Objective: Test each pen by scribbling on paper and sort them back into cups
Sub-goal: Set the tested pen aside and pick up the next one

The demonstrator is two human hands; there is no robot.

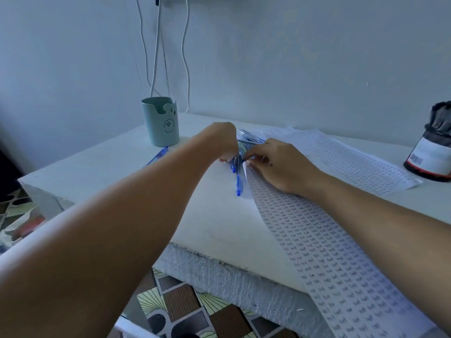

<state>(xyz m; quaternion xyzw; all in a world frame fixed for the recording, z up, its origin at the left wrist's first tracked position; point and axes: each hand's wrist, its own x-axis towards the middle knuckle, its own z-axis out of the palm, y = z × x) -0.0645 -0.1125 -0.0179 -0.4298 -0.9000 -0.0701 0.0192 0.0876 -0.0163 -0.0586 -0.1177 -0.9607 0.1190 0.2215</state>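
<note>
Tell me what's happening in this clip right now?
A person leans over a white table, both hands on a bunch of blue pens lying beside printed paper sheets. The left hand grips the bunch from above, and the right hand pinches at it from the side. One more blue pen lies apart by the green cup. A dark container stands at the far right.

Pens (238, 167) lie mid-table (97, 164), cup (161, 121) behind-left, paper (341, 167) right, jar (432, 147) at far right.
</note>
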